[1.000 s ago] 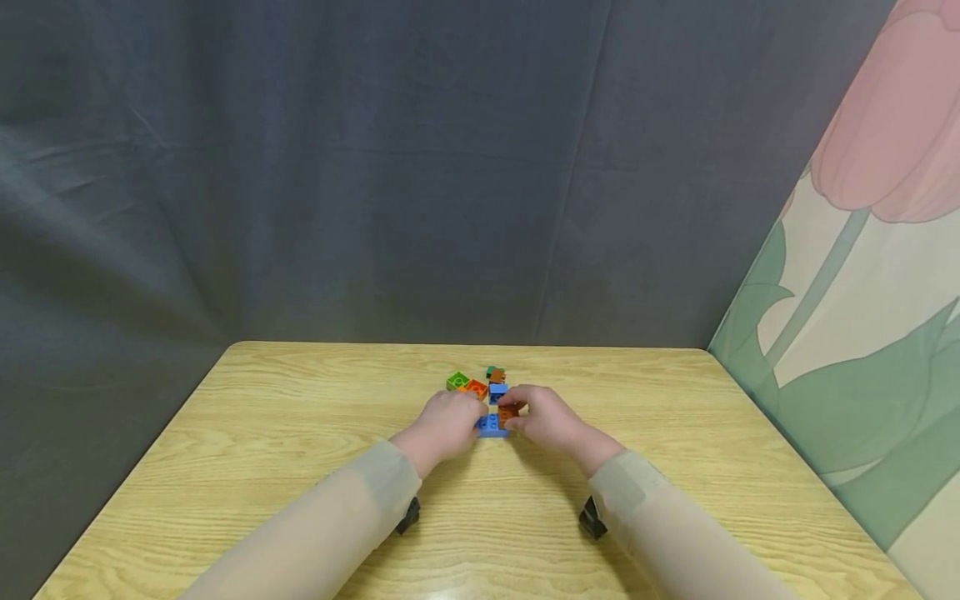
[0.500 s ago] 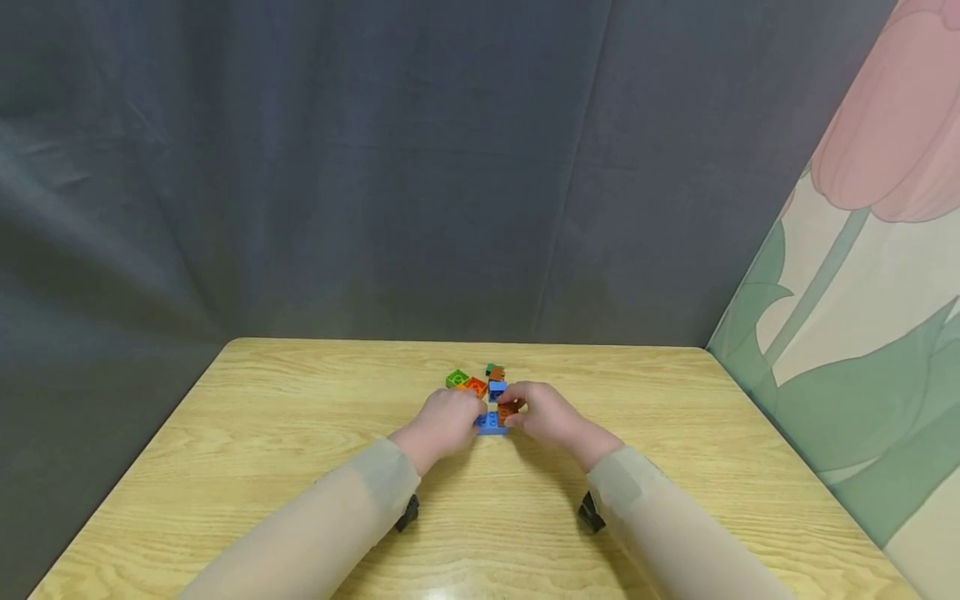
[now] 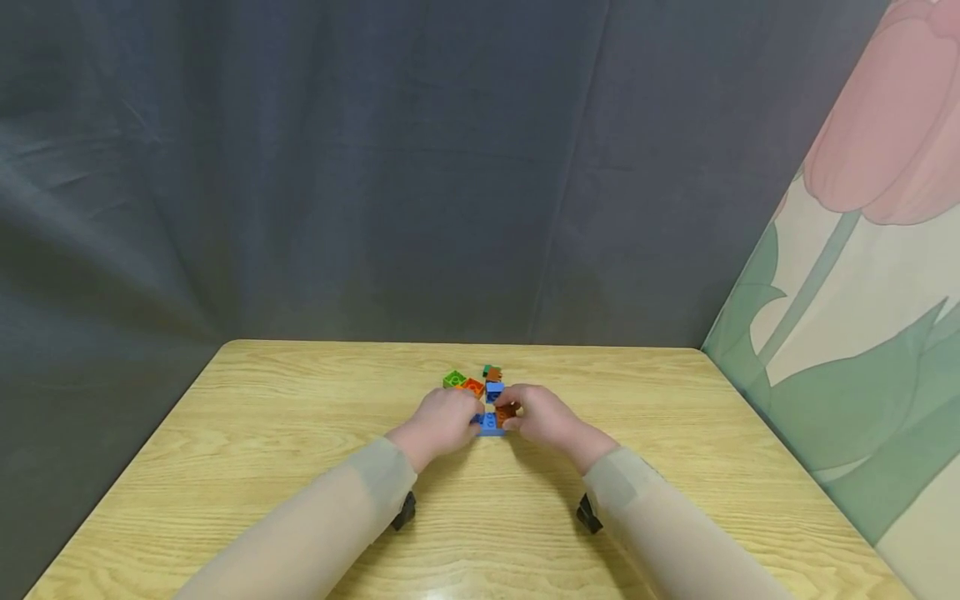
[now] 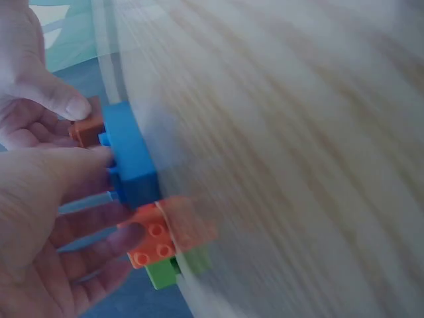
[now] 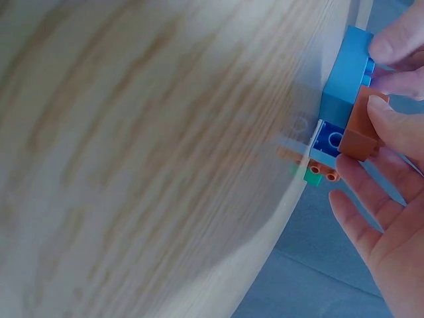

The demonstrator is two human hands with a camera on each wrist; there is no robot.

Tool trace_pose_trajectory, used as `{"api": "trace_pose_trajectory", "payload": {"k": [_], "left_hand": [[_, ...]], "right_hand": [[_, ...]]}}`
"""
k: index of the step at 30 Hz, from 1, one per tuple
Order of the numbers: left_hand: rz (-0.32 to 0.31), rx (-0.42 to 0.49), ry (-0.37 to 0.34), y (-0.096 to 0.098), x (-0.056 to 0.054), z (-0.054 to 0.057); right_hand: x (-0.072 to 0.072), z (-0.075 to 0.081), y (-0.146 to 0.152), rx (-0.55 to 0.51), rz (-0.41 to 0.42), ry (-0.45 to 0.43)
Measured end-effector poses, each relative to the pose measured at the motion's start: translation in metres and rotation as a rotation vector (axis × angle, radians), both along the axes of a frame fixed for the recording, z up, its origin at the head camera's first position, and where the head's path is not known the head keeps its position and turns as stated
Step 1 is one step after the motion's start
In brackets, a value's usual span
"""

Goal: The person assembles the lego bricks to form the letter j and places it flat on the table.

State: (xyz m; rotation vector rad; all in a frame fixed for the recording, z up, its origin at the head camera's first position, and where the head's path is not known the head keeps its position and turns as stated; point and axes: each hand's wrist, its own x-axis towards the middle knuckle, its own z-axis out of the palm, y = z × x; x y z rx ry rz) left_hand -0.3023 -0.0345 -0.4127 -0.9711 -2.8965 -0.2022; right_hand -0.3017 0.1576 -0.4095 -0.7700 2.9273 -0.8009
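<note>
My left hand [image 3: 446, 421] grips the left end of a long blue toy brick [image 3: 491, 431] on the table; its thumb lies by the studs of that brick [image 4: 132, 156] in the left wrist view. At the other end, my right hand [image 3: 543, 412] pinches a brown brick [image 5: 363, 122] between thumb and fingers. This brown brick sits against the studded top of the blue one; whether it is pressed fully down I cannot tell. Beyond the left fingers are an orange brick [image 4: 152, 235] and a lime green brick [image 4: 162, 273].
A smaller blue brick [image 3: 495, 392] lies with its hollow side showing just behind the long one. Farther back are another brown brick [image 3: 494, 375] and a dark green brick [image 3: 487, 369]. A dark curtain [image 3: 420, 208] hangs behind the wooden table [image 3: 300, 417].
The head view has shifted very slightly. Both hands keep their hold on the bricks, with no clear movement.
</note>
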Motion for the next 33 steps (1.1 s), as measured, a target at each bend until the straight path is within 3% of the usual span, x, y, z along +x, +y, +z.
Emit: {"api": "trace_pose_trajectory", "payload": {"k": [5, 10, 20, 33], "left_hand": [[0.0, 0.09, 0.05, -0.007, -0.007, -0.004], [0.077, 0.146, 0.12, -0.017, -0.016, -0.006], [0.172, 0.111, 0.004, -0.019, -0.019, -0.008], [0.215, 0.147, -0.043, -0.013, -0.026, -0.014]], "right_hand": [[-0.001, -0.002, 0.0, 0.003, 0.015, 0.007], [-0.001, -0.001, -0.001, 0.009, 0.016, 0.0], [-0.001, -0.001, 0.0, 0.008, 0.019, -0.007], [0.0, -0.001, 0.001, -0.009, 0.017, -0.021]]}}
